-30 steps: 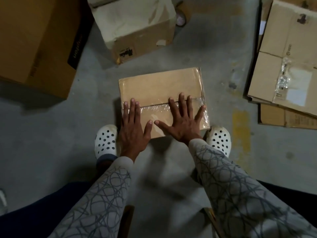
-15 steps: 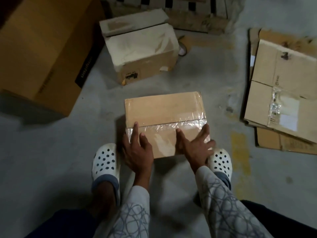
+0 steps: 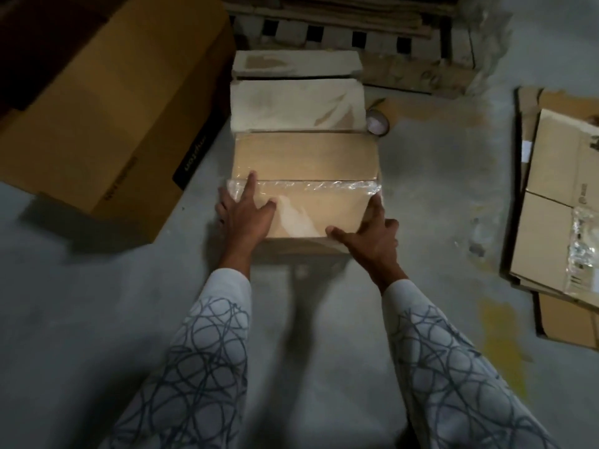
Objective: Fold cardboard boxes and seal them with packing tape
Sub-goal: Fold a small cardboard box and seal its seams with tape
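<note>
A small brown cardboard box [image 3: 306, 157] with a strip of clear packing tape [image 3: 311, 187] across its closed top seam is held above the concrete floor, right against a pale whitish box [image 3: 296, 106] behind it. My left hand [image 3: 244, 215] grips its near left corner, index finger up on the tape. My right hand [image 3: 372, 236] clasps the near right corner, thumb along the front edge. A roll of packing tape [image 3: 377, 123] lies on the floor just behind the box's right end.
A large yellow-brown carton [image 3: 107, 108] stands at the left. Flattened cardboard sheets [image 3: 564, 202] lie stacked at the right. A wooden pallet [image 3: 356, 34] with cardboard runs along the back. Bare concrete floor [image 3: 97, 303] lies in front.
My hands went from pressing flat on the box's top to gripping its near corners. The box has been lifted and carried forward up against the pale box. My shoes have left the view.
</note>
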